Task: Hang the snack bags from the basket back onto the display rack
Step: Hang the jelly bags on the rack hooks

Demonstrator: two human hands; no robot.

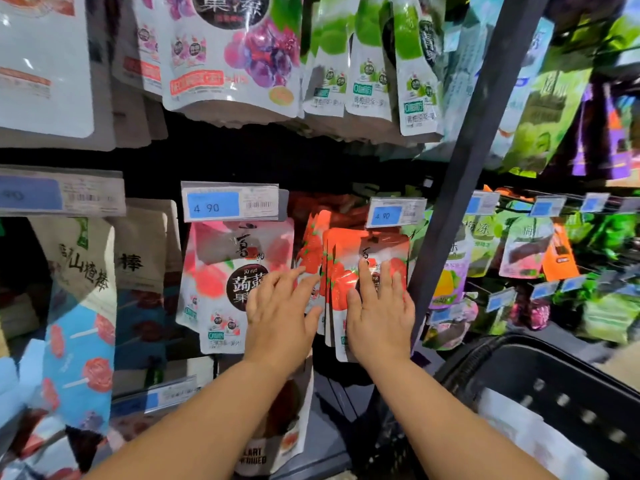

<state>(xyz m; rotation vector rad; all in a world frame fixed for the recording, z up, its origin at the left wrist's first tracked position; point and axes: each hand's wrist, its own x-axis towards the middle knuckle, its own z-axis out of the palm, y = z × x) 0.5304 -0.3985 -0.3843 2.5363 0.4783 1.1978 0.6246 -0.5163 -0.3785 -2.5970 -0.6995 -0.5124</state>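
Snack bags [341, 271] in red strawberry print take both your outstretched arms: your right hand [379, 317] lies flat on the front pouch, fingers straight and spread, while your left hand [280, 306] reaches its straight fingers to the stack's left edge, across a pink jelly bag [214, 271]. The stack hangs on the display rack [467, 168] under a blue 4.90 price tag [396, 212]. Low to your right sits the black basket [571, 375], holding white bags [526, 431].

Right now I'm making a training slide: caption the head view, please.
Left hand and right hand lie flat on hanging snack bags; black basket at lower right.
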